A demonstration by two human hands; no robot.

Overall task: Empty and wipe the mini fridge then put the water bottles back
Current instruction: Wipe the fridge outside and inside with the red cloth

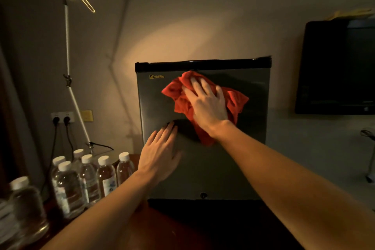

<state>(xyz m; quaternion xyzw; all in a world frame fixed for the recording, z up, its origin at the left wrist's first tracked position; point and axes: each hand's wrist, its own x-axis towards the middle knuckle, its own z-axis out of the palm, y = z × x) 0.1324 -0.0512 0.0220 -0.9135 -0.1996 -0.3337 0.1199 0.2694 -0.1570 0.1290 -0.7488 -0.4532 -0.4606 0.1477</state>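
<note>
Dim room: mini fridge (203, 148) door closed; right hand (207, 101) flat on red cloth (235, 99); left hand (160, 154) flat on door; capped water bottles (89, 176) at tabletop's left edge.

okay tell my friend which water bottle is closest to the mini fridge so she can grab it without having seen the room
Find the dark grey mini fridge against the wall, where the right hand presses a red cloth to its door. A cluster of clear white-capped water bottles stands to its left. Take the bottle nearest the fridge, right beside the left hand; unlike the others, nothing stands between it and the door's edge.
</note>
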